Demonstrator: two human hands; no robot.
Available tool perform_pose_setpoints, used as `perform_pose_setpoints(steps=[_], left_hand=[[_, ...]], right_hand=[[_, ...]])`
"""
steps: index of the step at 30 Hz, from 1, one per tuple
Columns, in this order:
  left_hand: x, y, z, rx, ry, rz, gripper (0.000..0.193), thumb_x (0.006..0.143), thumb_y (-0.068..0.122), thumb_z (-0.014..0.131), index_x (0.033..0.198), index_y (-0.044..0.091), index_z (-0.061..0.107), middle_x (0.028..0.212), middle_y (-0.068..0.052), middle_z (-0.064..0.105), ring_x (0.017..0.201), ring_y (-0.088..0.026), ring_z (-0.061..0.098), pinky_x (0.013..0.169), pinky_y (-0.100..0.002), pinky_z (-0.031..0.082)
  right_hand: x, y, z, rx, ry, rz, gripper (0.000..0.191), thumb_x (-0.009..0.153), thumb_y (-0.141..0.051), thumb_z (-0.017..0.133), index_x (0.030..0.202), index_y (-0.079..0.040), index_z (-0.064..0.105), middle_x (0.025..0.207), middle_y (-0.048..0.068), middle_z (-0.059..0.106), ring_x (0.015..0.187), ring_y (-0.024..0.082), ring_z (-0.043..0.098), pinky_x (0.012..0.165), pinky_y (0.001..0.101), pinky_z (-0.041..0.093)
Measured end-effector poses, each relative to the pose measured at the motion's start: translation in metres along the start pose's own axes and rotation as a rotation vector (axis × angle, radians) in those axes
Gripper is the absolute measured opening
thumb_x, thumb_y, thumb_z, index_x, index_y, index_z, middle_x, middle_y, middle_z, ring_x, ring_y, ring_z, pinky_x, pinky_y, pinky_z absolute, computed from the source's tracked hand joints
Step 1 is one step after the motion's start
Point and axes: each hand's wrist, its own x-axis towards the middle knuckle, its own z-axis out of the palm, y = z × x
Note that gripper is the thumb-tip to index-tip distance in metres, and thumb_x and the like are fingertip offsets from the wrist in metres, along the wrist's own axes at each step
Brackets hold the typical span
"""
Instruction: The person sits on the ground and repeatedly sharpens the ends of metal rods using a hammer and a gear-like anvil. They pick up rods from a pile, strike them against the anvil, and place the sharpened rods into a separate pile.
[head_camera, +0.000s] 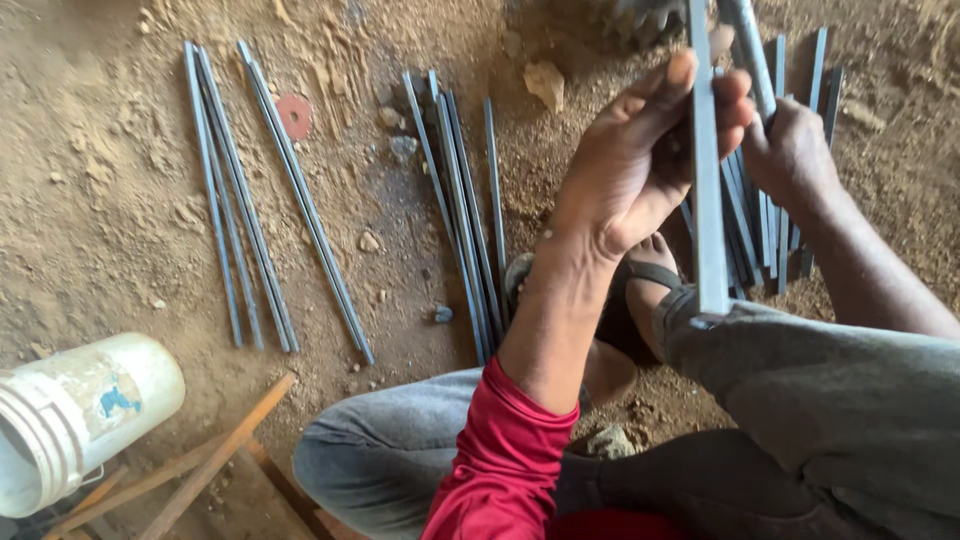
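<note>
Flat bar (706, 180): grey metal, smooth, dull sheen. Bucket (75, 415): white plastic, scuffed. Ground (120, 200): loose sandy earth, rough and matt.

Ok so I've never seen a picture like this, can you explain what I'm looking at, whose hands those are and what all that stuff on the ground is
This is one picture from a camera worn on a person's head, looking down at their own hands and knees. The person sits low over sandy dirt ground, in grey trousers and sandals. The left hand, on the arm with the red sleeve, holds a flat grey metal bar upright, its lower end resting on the knee. The right hand grips a second grey metal rod. On the ground lie bundles of long thin grey metal rods, a small round reddish disc, some stones, a white plastic bucket lying on its side, and wooden sticks.
</note>
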Motion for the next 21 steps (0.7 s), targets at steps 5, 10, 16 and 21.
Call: perform_pose_setpoints(steps=[5,10,16,21], left_hand=[[0.002,-0.01,-0.001,-0.002,-0.015,0.075,0.035,0.107,0.028,0.072,0.121,-0.003,0.068,0.105,-0.019,0.075,0.097,-0.025,0.076,0.087,-0.037,0.065],[0.005,-0.018,-0.007,-0.013,-0.006,0.123,0.033,0.109,0.026,0.068,0.119,-0.006,0.066,0.108,-0.02,0.074,0.097,-0.025,0.075,0.091,-0.037,0.065],[0.003,-0.013,0.0,-0.083,-0.116,0.1,0.033,0.118,0.02,0.058,0.128,-0.01,0.061,0.122,-0.024,0.071,0.113,-0.029,0.072,0.102,-0.039,0.061],[0.001,-0.005,-0.004,-0.026,-0.144,0.061,0.03,0.123,0.018,0.053,0.135,-0.009,0.053,0.132,-0.027,0.065,0.12,-0.033,0.068,0.107,-0.043,0.058]], right_hand=[[0.0,0.003,0.0,0.033,-0.015,0.039,0.035,0.111,-0.025,0.06,0.111,0.01,0.066,0.088,0.029,0.07,0.084,0.039,0.073,0.068,0.0475,0.057],[0.001,0.003,0.0,0.016,-0.054,0.081,0.037,0.111,-0.026,0.06,0.109,0.011,0.065,0.089,0.03,0.07,0.086,0.038,0.074,0.07,0.0487,0.057],[-0.001,0.001,-0.003,0.025,-0.056,0.029,0.043,0.114,-0.032,0.059,0.11,0.011,0.065,0.091,0.028,0.07,0.088,0.038,0.073,0.072,0.0474,0.058],[-0.005,-0.002,-0.007,0.08,-0.096,0.052,0.045,0.117,-0.035,0.056,0.116,0.009,0.063,0.089,0.023,0.07,0.08,0.03,0.071,0.065,0.0423,0.056]])
